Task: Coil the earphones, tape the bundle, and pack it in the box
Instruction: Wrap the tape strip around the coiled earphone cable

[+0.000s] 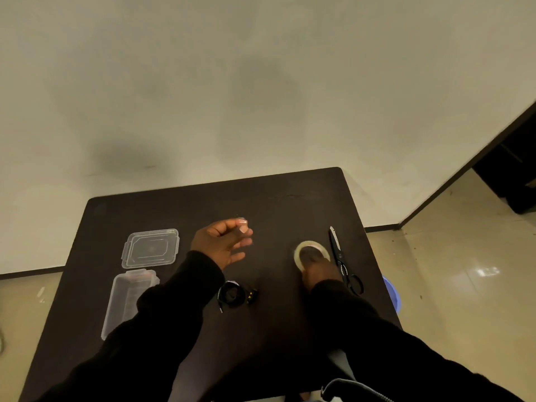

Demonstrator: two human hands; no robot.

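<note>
dark worktop (pixel 275 198): coiled black earphones (pixel 232 295) near centre, untouched; clear box (pixel 127 303) and lid (pixel 150 248) at left; scissors (pixel 343 262) at right. left hand (pixel 222 242) raised, fingers loosely curled, blurred, contents unclear. right hand (pixel 314 268) grips tape roll (pixel 303 250).

Black earphones (pixel 232 296) coiled mid-table; clear box (pixel 127 303) open near left edge, lid (pixel 150 248) behind; tape roll (pixel 311 253) flat, right.

Single head-worn view: looks forward and steeply down from above the near edge of a dark table (pixel 290 204), close, wide-angle.
</note>
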